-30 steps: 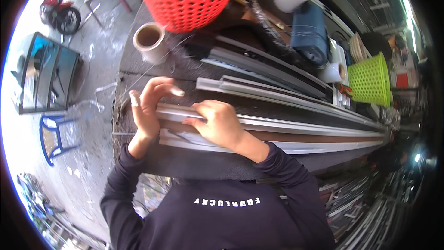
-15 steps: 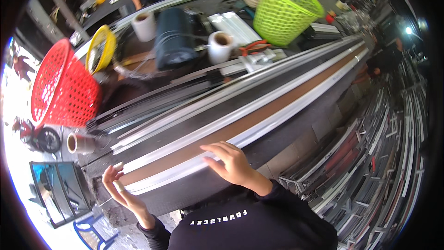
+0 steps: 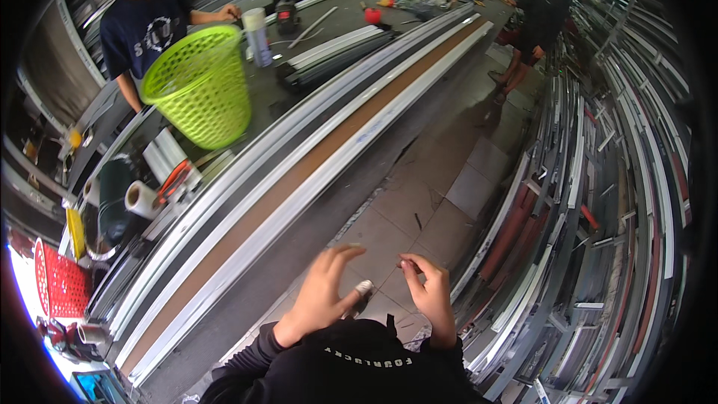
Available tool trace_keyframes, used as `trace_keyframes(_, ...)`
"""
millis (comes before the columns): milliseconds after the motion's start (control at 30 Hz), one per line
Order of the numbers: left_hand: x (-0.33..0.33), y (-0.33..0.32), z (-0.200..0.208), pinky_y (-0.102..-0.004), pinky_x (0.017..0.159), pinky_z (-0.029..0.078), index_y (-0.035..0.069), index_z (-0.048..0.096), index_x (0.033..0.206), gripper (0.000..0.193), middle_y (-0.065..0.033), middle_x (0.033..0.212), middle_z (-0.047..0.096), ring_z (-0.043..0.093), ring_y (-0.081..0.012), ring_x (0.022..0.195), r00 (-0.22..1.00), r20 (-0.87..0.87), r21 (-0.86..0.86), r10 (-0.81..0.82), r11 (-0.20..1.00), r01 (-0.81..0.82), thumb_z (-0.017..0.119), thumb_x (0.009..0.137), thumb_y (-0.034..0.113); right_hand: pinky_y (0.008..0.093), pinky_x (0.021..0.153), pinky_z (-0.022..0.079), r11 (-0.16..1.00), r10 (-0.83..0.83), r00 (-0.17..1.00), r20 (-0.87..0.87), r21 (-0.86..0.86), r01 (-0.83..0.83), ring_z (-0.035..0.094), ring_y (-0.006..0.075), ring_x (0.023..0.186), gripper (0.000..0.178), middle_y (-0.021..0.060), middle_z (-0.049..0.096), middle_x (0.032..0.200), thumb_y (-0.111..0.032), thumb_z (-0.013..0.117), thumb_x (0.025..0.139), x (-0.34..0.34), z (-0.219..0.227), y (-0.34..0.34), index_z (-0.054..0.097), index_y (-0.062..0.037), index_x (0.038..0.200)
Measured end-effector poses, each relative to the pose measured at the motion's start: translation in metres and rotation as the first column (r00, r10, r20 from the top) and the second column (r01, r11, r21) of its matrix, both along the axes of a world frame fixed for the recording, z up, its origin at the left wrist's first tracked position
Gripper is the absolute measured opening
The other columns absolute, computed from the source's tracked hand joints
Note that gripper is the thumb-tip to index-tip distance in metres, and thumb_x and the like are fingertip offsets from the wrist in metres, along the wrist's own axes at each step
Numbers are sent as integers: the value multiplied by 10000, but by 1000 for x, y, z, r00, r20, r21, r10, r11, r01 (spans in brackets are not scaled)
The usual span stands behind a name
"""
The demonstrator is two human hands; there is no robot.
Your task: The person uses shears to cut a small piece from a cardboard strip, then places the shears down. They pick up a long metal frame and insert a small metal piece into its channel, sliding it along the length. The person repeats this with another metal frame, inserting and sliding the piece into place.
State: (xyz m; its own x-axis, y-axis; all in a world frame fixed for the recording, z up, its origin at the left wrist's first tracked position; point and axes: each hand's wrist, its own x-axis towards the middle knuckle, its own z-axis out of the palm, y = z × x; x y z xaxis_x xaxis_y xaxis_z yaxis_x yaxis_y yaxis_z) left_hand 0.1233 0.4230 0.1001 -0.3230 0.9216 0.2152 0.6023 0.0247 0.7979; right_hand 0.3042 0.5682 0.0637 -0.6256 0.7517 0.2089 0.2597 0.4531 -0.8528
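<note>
Both hands are off the table, in front of my body and above the tiled floor. My left hand (image 3: 327, 290) is open, its fingers curved and spread from the thumb, which has a white wrap at the tip. To its right, my right hand (image 3: 431, 289) has loosely bent fingers, and I see nothing held in it. Nearest to the hands is a long white profile (image 3: 364, 135) along the table's near edge. A brown strip (image 3: 202, 277) runs beside it, with more long white profiles beyond. Neither hand touches them.
A green basket (image 3: 206, 90), a spray can (image 3: 257, 36), orange-handled pliers (image 3: 176, 178) and a white roll (image 3: 140, 198) stand or lie on the table. A red basket (image 3: 60, 280) is far left. A person (image 3: 142, 30) stands across the table, another (image 3: 538, 22) farther off. Racked profiles (image 3: 553, 202) fill the right.
My view has swung to the right. Both hands have left the near end of the profiles and drawn back before my body. The second person and the tiled floor have come into view.
</note>
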Motion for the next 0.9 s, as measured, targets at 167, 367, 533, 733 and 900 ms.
trace_keyframes(167,12,119,-14,-464,1107,414,31,518,1375,559,-190,1386,532,509,-387,1318,988,11,-39,-153,987,153,724,906,255,307,744,558,979,-148,985,-86,-152,133,752,206,830,169,148,758,911,-88,670,966,15,-3,85,731,14,1084)
trace_keyframes(367,-14,279,-33,-469,1054,438,30,534,1348,506,-209,1353,545,536,-416,1245,990,15,8,-142,990,142,702,892,169,295,741,556,966,-90,993,-80,-249,68,747,176,825,184,143,766,917,-99,659,966,-7,-31,217,739,16,1085)
trace_keyframes(533,-55,417,-20,-463,1056,438,28,549,1335,489,-202,1343,563,541,-407,1245,998,1,48,-55,997,55,694,890,168,300,734,556,969,-135,988,69,-198,146,744,165,812,196,125,769,904,-131,661,969,-14,-33,364,749,4,1079)
trace_keyframes(733,-68,584,-8,-466,1037,454,41,620,1249,325,-191,1289,607,567,-397,1213,985,-6,60,-170,984,170,607,963,193,280,738,554,896,-401,914,58,-182,405,717,152,786,223,113,762,884,-155,630,1008,21,-37,527,741,31,1062)
trace_keyframes(900,-55,730,-29,-471,926,487,59,667,1141,277,-170,1134,653,612,-386,1072,913,-26,-32,-408,913,407,559,995,268,276,758,547,753,-573,819,-15,-404,519,697,144,781,253,108,750,871,-170,603,1029,62,-69,667,728,48,1063)
